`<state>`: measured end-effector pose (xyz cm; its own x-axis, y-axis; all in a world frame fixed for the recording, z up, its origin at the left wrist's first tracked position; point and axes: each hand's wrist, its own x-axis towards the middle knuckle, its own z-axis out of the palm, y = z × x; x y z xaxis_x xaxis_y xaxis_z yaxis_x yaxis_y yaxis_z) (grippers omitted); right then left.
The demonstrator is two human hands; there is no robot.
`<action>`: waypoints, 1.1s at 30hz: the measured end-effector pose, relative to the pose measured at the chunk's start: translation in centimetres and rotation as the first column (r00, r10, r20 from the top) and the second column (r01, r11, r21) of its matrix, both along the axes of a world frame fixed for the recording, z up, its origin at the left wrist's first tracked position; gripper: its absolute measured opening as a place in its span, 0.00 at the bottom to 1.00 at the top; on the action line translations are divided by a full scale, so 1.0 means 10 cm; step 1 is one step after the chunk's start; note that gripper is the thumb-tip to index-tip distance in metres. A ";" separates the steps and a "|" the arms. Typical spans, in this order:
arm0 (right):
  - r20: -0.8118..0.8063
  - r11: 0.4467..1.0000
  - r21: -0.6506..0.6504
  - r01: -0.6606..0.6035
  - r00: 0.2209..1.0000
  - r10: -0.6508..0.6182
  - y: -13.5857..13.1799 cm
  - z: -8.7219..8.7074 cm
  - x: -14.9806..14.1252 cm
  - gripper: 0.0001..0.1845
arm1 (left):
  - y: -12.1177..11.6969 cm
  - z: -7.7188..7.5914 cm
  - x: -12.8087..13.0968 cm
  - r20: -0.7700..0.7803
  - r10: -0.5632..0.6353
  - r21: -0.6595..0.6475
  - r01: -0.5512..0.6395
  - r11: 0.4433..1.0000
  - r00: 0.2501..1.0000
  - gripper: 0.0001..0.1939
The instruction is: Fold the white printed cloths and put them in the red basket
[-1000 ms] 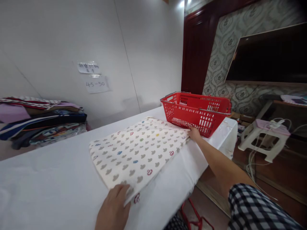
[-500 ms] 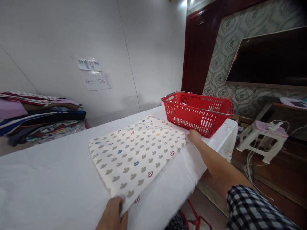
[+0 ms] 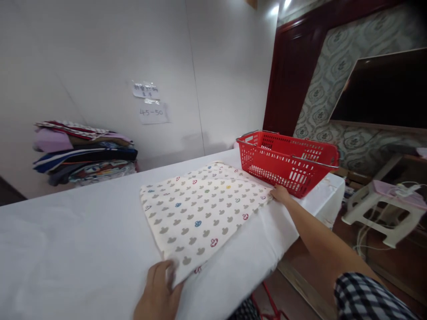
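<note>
The cloth (image 3: 207, 204) is clamped by the right hand's (image 3: 280, 194) fingers beside the red basket (image 3: 283, 164) — farther off, touched by the left hand (image 3: 158, 289), grip blurred, untellable.

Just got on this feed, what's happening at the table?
A person is handling a white cloth with a mushroom-like print, spread on the white-covered table. The left hand is at its near corner and the right hand is at the corner beside the red basket. The cloth lies mostly flat, with layers showing at the far side. A pile of folded fabrics sits to the left, by the wall.
</note>
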<state>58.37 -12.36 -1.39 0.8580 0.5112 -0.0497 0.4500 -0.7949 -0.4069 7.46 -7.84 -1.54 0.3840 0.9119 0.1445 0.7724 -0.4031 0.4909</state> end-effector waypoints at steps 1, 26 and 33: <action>-0.015 1.000 0.004 0.001 1.000 -0.001 0.00 0.00 0.00 0.16 | -0.02 -0.01 0.00 -0.048 0.019 -0.010 -0.019 1.000 0.999 0.22; -0.501 0.824 0.562 0.063 0.819 0.279 -0.66 0.21 -0.71 0.34 | -0.01 0.89 -0.71 0.538 0.463 -0.250 -0.392 0.885 0.704 0.12; -0.377 0.774 0.632 -0.027 0.862 0.338 -0.96 0.09 -1.02 0.43 | -0.14 0.03 -0.66 0.471 0.677 -0.696 -0.233 0.679 0.566 0.17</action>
<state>48.14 -22.01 -0.44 0.7012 0.7121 -0.0343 0.2034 -0.2459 -0.9477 0.88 -9.24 -1.27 -0.1094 0.9203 -0.3756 0.1424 0.3885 0.9104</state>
